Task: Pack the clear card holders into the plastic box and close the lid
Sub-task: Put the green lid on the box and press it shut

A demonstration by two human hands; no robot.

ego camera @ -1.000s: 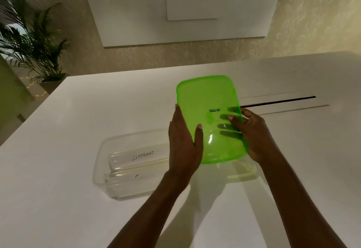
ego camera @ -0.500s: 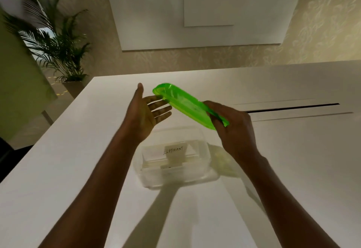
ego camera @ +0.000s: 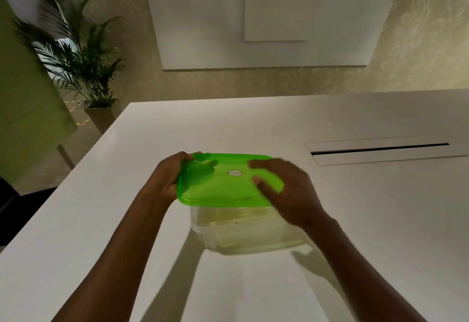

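Note:
A clear plastic box [ego camera: 243, 233] stands on the white table, with clear card holders [ego camera: 236, 217] dimly visible through its front wall. The translucent green lid [ego camera: 223, 184] lies flat across the top of the box. My left hand [ego camera: 170, 177] grips the lid's left edge, fingers curled under and showing through the plastic. My right hand [ego camera: 284, 189] rests on top of the lid's right side with fingers spread flat; it is slightly blurred. Whether the lid is snapped onto the rim cannot be told.
The white table [ego camera: 380, 220] stretches around the box. A long cable slot [ego camera: 380, 149] runs across the table at the right, behind the box. A potted palm [ego camera: 81, 68] stands on the floor beyond the table's left corner.
The lid was held upright, then tilted above the open box in my right hand alone. Now it lies level on the box, my left hand has taken its left edge, my right hand lies on top.

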